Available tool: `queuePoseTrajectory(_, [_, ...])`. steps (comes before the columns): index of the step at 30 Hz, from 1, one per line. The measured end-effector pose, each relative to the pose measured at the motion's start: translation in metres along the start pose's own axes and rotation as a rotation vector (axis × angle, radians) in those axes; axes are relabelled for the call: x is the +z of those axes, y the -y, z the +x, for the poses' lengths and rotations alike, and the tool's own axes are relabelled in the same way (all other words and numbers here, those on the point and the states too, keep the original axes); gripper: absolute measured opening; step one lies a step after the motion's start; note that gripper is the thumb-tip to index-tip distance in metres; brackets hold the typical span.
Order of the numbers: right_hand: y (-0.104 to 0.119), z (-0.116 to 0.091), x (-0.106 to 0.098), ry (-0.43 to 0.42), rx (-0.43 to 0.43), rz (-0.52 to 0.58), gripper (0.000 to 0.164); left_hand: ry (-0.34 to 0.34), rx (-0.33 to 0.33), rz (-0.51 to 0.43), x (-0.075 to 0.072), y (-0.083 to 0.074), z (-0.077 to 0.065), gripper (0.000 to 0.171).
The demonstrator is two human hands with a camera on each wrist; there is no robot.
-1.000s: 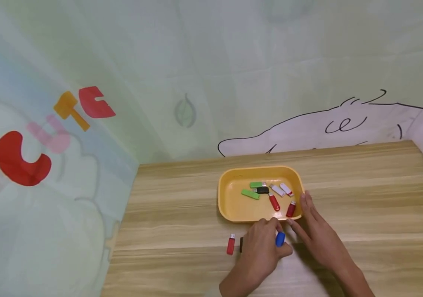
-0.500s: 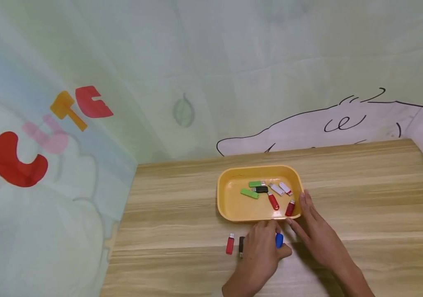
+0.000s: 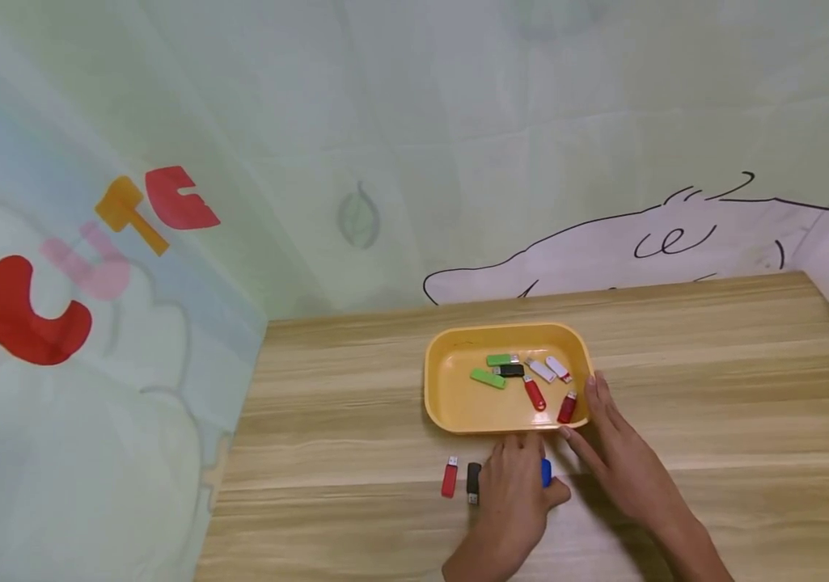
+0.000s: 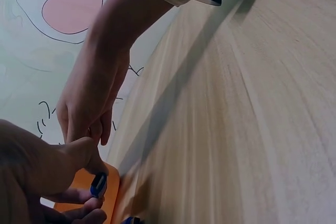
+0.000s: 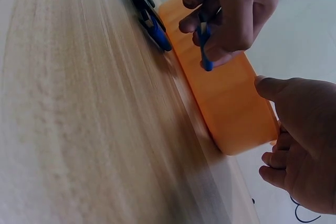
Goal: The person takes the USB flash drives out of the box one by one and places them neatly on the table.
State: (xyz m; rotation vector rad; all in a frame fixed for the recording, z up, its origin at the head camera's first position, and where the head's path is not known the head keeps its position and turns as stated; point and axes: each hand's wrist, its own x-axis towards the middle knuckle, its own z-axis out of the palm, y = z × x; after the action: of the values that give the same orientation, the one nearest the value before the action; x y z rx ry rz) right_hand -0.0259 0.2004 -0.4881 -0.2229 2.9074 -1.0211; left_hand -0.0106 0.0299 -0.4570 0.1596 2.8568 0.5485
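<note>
My left hand pinches a blue USB stick between thumb and fingertips, just in front of the yellow tray. Part of the stick shows beside the thumb in the head view, and its edge in the left wrist view. My right hand rests against the tray's near right corner, thumb at the front rim and straight fingers along the side wall. Left of my left hand, a red USB stick and a black USB stick lie on the table. Another blue USB stick lies there, hidden under the hand from above.
Inside the tray lie several USB sticks: green ones, a black one, white ones and red ones. The wooden table ends at a printed cloth backdrop behind and at the left.
My left hand has turned slightly, its wrist shifting right, uncovering more of the black USB stick while less of the blue one shows. My right hand stays at the tray corner.
</note>
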Motion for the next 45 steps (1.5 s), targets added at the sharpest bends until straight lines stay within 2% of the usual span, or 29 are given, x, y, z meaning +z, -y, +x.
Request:
queuePoseTrajectory(4, [-0.001,0.0,0.001,-0.009,-0.013,0.004,0.085,-0.028,0.001,0.068,0.005,-0.001,0.001,0.063])
queuePoseTrajectory(12, [-0.002,0.001,0.0,-0.017,-0.024,-0.001,0.085,-0.062,-0.024,0.172,0.015,-0.003,0.004,0.073])
queuePoseTrajectory(29, [-0.003,0.001,0.0,-0.018,-0.025,0.013,0.086,-0.181,-0.005,0.297,0.027,-0.005,0.004,0.056])
queuePoseTrajectory(38, [-0.003,0.0,0.0,-0.017,-0.023,0.018,0.086,-0.186,0.003,0.348,0.031,-0.006,0.006,0.051])
queuePoseTrajectory(45, [-0.002,0.0,0.0,-0.026,-0.026,0.013,0.086,-0.19,0.007,0.346,0.032,-0.005,0.006,0.051])
